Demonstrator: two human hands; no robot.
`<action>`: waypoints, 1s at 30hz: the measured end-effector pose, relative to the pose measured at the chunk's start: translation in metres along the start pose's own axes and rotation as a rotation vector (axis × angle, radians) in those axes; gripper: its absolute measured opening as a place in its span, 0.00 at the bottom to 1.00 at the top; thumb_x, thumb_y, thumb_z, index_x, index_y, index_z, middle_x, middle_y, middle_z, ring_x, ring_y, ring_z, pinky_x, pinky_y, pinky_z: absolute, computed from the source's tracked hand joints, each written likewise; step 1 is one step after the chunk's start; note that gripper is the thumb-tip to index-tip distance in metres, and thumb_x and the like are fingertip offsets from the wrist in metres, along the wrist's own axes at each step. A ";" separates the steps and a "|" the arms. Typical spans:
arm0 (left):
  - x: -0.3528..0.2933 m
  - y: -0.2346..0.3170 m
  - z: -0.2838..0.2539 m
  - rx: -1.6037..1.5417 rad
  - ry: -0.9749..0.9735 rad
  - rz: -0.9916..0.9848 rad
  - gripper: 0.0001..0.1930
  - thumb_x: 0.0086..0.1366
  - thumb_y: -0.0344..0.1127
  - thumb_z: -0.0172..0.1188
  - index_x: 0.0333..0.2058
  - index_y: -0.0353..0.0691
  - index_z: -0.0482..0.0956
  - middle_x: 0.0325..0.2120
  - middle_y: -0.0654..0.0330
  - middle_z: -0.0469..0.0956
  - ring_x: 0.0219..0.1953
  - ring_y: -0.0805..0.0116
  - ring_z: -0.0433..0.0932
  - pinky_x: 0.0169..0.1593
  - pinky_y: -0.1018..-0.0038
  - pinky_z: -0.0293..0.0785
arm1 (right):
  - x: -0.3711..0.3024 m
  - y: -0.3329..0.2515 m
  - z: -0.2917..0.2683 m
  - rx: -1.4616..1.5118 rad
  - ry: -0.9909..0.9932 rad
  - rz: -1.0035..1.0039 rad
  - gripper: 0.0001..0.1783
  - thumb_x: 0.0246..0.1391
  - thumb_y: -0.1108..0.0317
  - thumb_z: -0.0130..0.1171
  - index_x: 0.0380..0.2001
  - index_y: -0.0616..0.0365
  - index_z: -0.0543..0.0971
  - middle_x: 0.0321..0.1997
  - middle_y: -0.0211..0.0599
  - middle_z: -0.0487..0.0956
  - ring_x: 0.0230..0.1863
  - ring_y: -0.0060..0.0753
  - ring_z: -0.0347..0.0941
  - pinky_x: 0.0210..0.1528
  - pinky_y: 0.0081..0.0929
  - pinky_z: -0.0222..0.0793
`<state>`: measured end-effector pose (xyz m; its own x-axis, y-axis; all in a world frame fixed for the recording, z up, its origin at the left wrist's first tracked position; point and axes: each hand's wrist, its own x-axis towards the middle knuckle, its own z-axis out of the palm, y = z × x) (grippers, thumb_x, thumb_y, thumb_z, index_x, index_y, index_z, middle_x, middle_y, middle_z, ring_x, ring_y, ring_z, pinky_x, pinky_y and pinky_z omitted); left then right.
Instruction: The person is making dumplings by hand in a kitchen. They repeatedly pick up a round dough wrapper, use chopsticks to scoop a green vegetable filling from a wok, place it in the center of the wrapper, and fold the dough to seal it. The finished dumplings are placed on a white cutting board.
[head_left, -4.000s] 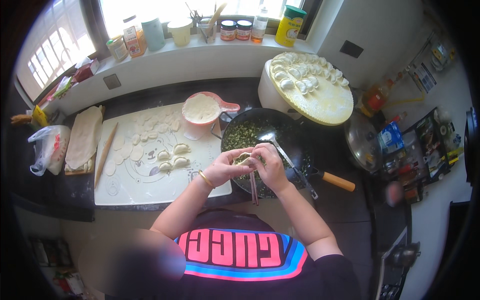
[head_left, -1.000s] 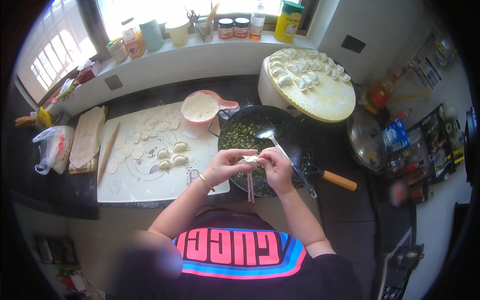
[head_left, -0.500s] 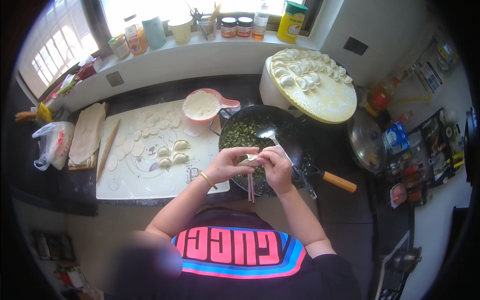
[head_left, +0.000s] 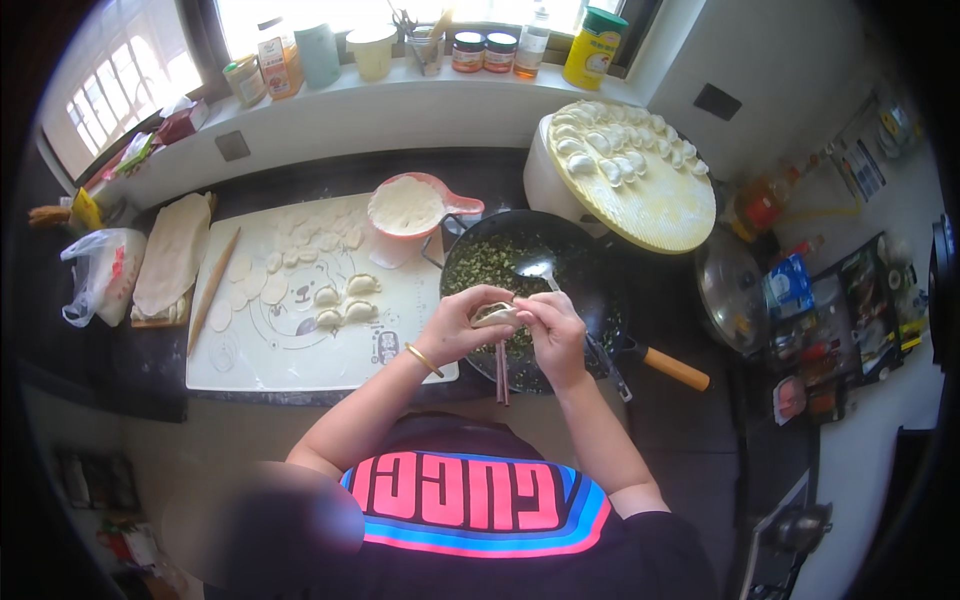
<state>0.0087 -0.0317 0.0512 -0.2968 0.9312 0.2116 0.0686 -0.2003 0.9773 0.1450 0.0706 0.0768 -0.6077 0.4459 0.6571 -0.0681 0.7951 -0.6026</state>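
Over the near part of a dark wok (head_left: 592,262), a folded dumpling (head_left: 494,318) is held between both my hands. My left hand (head_left: 462,322), with a gold bangle at the wrist, cups it from the left. The fingertips of my right hand (head_left: 555,328) pinch its right edge. Chopped green filling (head_left: 487,262) lies in the wok, along with a metal spoon (head_left: 537,269) whose dark handle rests over the near right rim. A pair of chopsticks (head_left: 502,375) sticks out below my hands. Several finished dumplings (head_left: 362,284) and flat round wrappers (head_left: 274,289) lie on the white mat (head_left: 260,372).
A red bowl of flour (head_left: 408,206) stands left of the wok. Behind right, a round yellow tray (head_left: 655,215) carries rows of dumplings. A rolling pin (head_left: 213,290), a dough sheet (head_left: 172,255) and a plastic bag (head_left: 104,275) lie left. The wok's wooden handle (head_left: 675,368) juts right.
The dumpling's pale side now shows more in my left hand, and my right fingers have shifted slightly along its edge. The whole view has tilted a little.
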 end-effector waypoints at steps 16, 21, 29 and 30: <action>-0.012 -0.029 0.006 -0.638 -0.012 -0.124 0.22 0.55 0.28 0.61 0.48 0.37 0.66 0.39 0.61 0.74 0.43 0.73 0.72 0.47 0.75 0.70 | 0.015 -0.008 0.025 -0.105 -0.004 0.108 0.01 0.44 0.77 0.56 0.23 0.62 0.74 0.26 0.39 0.73 0.31 0.41 0.69 0.34 0.32 0.66; -0.013 -0.020 0.002 -0.637 0.041 -0.106 0.21 0.60 0.28 0.55 0.52 0.37 0.63 0.45 0.61 0.71 0.47 0.74 0.70 0.50 0.75 0.68 | 0.011 -0.011 0.025 -0.051 -0.037 0.105 0.13 0.41 0.76 0.60 0.35 0.59 0.80 0.28 0.37 0.76 0.32 0.37 0.72 0.33 0.28 0.68; -0.013 -0.022 -0.013 -0.454 -0.048 0.015 0.28 0.60 0.26 0.54 0.58 0.37 0.56 0.49 0.60 0.68 0.50 0.75 0.68 0.52 0.76 0.66 | 0.014 -0.022 0.027 -0.029 -0.096 0.172 0.10 0.40 0.76 0.62 0.31 0.59 0.80 0.29 0.37 0.76 0.30 0.32 0.72 0.30 0.24 0.69; -0.013 -0.021 -0.015 -0.445 -0.064 0.020 0.28 0.60 0.26 0.53 0.58 0.37 0.56 0.49 0.60 0.68 0.50 0.75 0.68 0.52 0.76 0.66 | 0.014 -0.022 0.028 -0.014 -0.089 0.186 0.09 0.40 0.76 0.61 0.30 0.58 0.80 0.28 0.37 0.75 0.30 0.34 0.72 0.30 0.26 0.68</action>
<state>-0.0027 -0.0439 0.0278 -0.2395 0.9399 0.2434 -0.3467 -0.3169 0.8828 0.1157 0.0481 0.0867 -0.6766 0.5479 0.4920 0.0625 0.7084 -0.7030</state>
